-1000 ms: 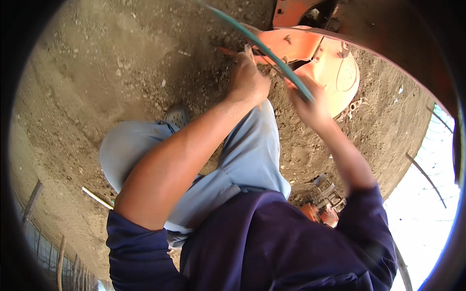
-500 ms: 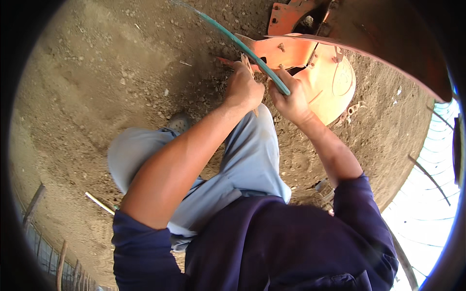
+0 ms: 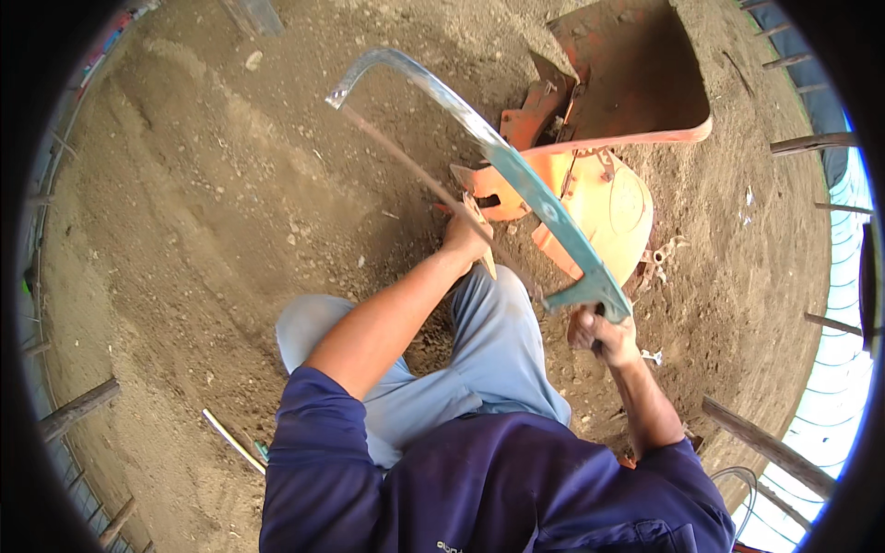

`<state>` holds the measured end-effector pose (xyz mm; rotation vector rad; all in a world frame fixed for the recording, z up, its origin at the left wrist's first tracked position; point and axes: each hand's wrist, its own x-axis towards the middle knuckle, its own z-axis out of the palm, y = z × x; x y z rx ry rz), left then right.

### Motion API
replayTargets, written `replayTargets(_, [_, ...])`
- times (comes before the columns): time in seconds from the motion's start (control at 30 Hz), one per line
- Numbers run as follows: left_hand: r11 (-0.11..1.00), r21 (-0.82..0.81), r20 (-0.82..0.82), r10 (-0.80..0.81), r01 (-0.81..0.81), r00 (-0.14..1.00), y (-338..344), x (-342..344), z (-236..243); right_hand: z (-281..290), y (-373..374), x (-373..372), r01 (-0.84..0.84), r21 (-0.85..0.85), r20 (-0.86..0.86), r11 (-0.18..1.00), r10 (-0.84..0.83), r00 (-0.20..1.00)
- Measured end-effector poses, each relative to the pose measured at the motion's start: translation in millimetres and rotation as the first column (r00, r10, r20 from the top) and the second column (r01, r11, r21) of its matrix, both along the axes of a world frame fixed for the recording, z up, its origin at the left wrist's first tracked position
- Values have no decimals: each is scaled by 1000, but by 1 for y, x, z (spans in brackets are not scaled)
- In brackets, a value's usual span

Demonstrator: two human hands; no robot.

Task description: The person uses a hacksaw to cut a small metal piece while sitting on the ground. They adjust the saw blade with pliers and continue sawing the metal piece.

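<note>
Teal hacksaw [image 3: 560,221] overhangs soil [image 3: 267,157] beyond orange metal [image 3: 619,207].

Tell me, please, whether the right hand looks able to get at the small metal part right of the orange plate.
Probably not as things stand: the right hand is taken up gripping the hacksaw, though nothing visible blocks the way to the small metal part.

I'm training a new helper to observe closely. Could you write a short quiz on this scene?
1. Which hand grips the arched teal-and-silver metal hacksaw?
2. True or false: the left hand holds a slim, pointed tan piece.
3. Where in the picture does the long, thin white rod lie on the brown soil: a) upper right; b) lower left; c) upper left?

Key: 1. The right hand. 2. True. 3. b.
</note>
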<state>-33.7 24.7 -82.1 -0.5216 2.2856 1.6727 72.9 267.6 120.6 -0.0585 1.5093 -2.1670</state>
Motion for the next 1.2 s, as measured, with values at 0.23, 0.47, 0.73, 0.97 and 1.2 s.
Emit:
replayTargets(0.23, [997,73,-7,16,-15,1000,-1,-8,-10,20,12,40,82,-200,251,976,-29,968])
replayTargets(0.47, [977,162,60,128,-136,990,2,-6,-11,17,17,47,102,-254,277,962,-28,960])
replayTargets(0.73, [963,229,110,119,-142,987,-2,-3,14,11,21,53,163,-250,327,954,-76,942])
replayTargets(0.97, [967,228,204,69,-116,977,-6,-6,22,5,21,56,184,-281,367,942,-71,927])
replayTargets(1.2, [961,245,131,94,-124,987,-1,-4,12,0,21,56,178,-287,376,941,-60,925])
